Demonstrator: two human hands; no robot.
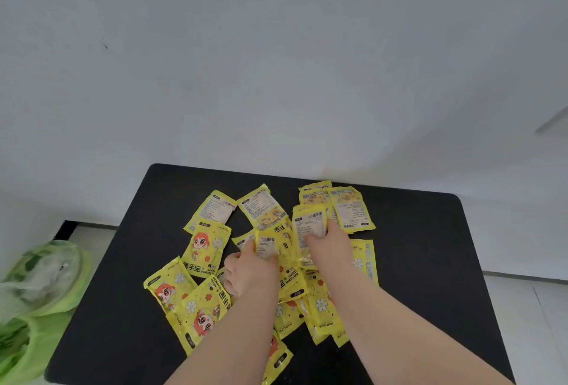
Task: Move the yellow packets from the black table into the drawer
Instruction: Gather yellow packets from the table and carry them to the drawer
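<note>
A black worktop [415, 246] stands against a white wall [276, 62], and yellow packets [204, 249] lie scattered over its middle, many overlapping. Some show a cartoon face and flowers, while others lie with the printed text side up.

Both hands reach in from the worktop's near edge. The left hand [250, 272] is over the middle of the worktop, and its fingers [231, 262] are curled, pinching the near packet [266, 246] by its lower edge so that it stands lifted above the others. The right hand [330, 246] is just beside it, slightly closer to the far edge. Its fingers [331, 227] are curled round the side of the far packet [307, 223], which is raised with its text side up. The two held packets are close together over the pile.

Off the worktop's left edge sits a green plastic bag [40, 292], crumpled and blurred. Pale floor [528, 323] shows beyond the worktop's right edge.
</note>
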